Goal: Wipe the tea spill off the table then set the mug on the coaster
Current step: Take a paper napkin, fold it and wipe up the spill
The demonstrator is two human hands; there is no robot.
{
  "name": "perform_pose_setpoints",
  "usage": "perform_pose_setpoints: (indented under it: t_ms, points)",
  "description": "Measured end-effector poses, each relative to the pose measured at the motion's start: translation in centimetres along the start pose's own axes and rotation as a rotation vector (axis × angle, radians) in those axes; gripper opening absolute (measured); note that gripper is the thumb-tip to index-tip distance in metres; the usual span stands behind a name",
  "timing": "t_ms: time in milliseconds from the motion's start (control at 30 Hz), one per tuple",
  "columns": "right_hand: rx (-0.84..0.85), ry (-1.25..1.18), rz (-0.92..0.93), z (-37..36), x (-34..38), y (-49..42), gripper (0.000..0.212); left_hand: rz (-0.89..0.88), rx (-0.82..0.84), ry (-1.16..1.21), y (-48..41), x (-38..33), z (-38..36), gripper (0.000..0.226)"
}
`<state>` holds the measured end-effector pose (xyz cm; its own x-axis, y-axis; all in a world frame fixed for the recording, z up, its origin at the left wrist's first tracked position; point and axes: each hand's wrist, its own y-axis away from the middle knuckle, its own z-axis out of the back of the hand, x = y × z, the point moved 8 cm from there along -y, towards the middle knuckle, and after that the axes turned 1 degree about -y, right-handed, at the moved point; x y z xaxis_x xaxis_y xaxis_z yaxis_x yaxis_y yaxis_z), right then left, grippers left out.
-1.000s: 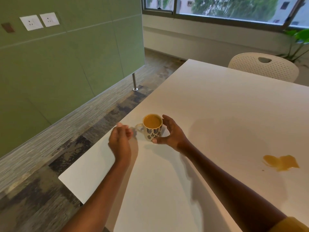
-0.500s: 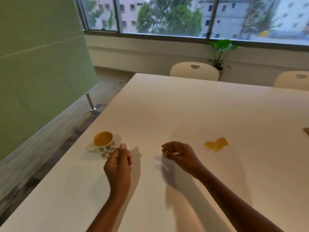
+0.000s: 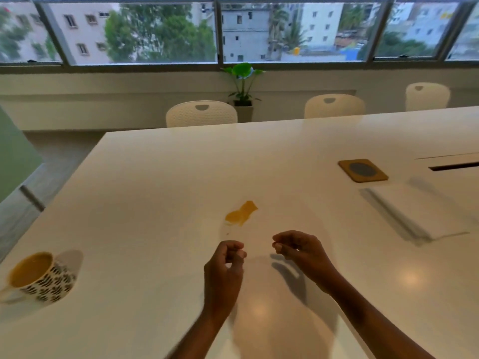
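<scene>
An orange-brown tea spill (image 3: 241, 213) lies on the white table (image 3: 160, 193), just beyond my hands. My left hand (image 3: 224, 270) and my right hand (image 3: 302, 251) hover side by side below it, fingers loosely curled, holding nothing. The patterned mug (image 3: 42, 279), full of tea, stands at the table's near left edge, far from both hands. A square cork coaster (image 3: 363, 170) with a grey round centre lies at the far right. A white folded cloth (image 3: 417, 211) rests just in front of the coaster.
Three white chairs (image 3: 201, 114) stand along the far side of the table. A potted plant (image 3: 243, 84) sits under the window. A cable slot (image 3: 453, 167) is cut into the table at the right. The green partition (image 3: 13, 156) is at the left.
The view has swung right, away from the mug. My right hand let go of the mug and both hands moved right, toward the spill. The coaster and cloth have come into view.
</scene>
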<state>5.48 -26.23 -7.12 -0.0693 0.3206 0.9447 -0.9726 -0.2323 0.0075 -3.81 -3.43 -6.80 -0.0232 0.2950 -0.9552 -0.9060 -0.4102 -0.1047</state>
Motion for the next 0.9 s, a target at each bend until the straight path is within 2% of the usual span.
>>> perform_pose_setpoints:
  t_ms: [100, 267, 433, 533, 667, 767, 900]
  points:
    - [-0.065, 0.008, -0.024, 5.1, -2.2, 1.4, 0.017, -0.094, 0.106, -0.092, 0.8, -2.3, -6.3, 0.012]
    - [-0.166, 0.055, -0.016, 11.5, -3.8, 2.5, 0.016, -0.304, 0.204, -0.342, 0.9, -5.1, -14.1, 0.027]
    - [-0.324, 0.071, -0.012, 19.4, -5.3, 2.6, 0.016, -0.487, 0.307, -0.517, 1.0, -6.6, -21.4, 0.025]
    - [-0.438, -0.032, -0.025, 24.6, -5.9, 2.2, 0.015, -0.518, 0.360, -0.544, 1.0, -6.5, -24.9, 0.029]
    - [-0.550, -0.024, -0.034, 31.5, -7.0, 1.3, 0.018, -0.478, 0.388, -0.577, 0.8, -5.6, -28.0, 0.033]
    - [-0.624, 0.061, -0.051, 35.7, -8.0, 0.4, 0.026, -0.449, 0.381, -0.592, 0.6, -4.8, -29.3, 0.033]
    - [-0.661, 0.243, -0.058, 39.1, -9.2, -1.2, 0.018, -0.491, 0.320, -0.601, 0.6, -4.4, -29.5, 0.030]
